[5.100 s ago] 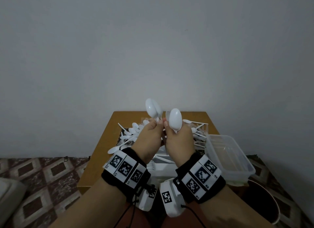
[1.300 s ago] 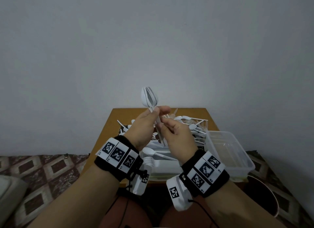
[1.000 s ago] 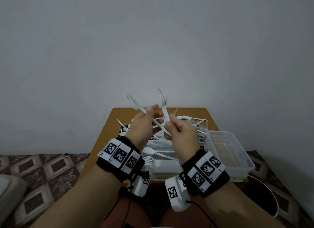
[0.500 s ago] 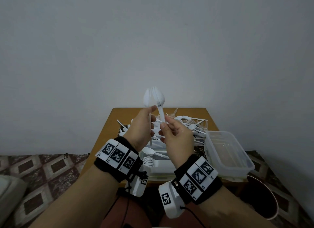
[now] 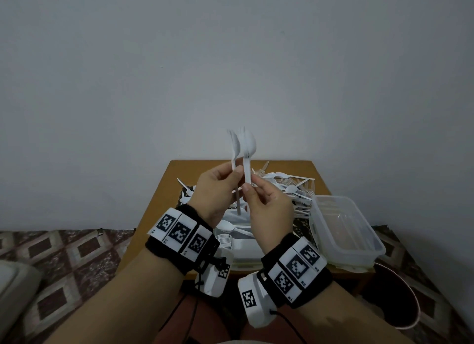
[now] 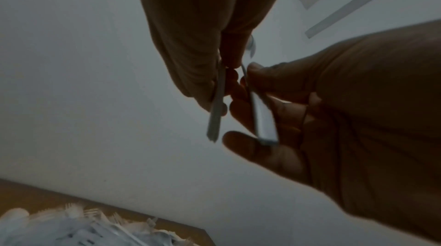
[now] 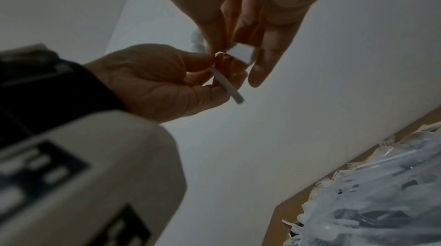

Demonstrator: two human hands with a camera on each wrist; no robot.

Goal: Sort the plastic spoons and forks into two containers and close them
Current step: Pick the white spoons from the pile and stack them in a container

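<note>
Both hands are raised above the table [image 5: 164,202] in the head view. My left hand [image 5: 234,173] pinches the handle of one white plastic utensil [image 5: 234,145], held upright and seen edge-on. Close beside it, my right hand [image 5: 250,184] pinches a small stack of white utensils [image 5: 248,143], with fork tines showing on its head. The left wrist view shows the single handle [image 6: 216,118] and the stack's handles [image 6: 262,123]. From the right wrist, the stack's end [image 7: 241,54] sits between my right fingers. A loose pile of spoons and forks [image 5: 289,187] lies beyond the hands.
A clear plastic container [image 5: 341,228] stands at the table's right edge. A second container [image 5: 246,251] holding spoons sits at the front centre, partly behind my wrists. A dark round bin [image 5: 395,300] stands on the patterned floor at lower right. A plain wall rises behind the table.
A second ago the two hands held their utensils splayed apart in a V. They now stand upright and almost side by side; the hands have barely shifted.
</note>
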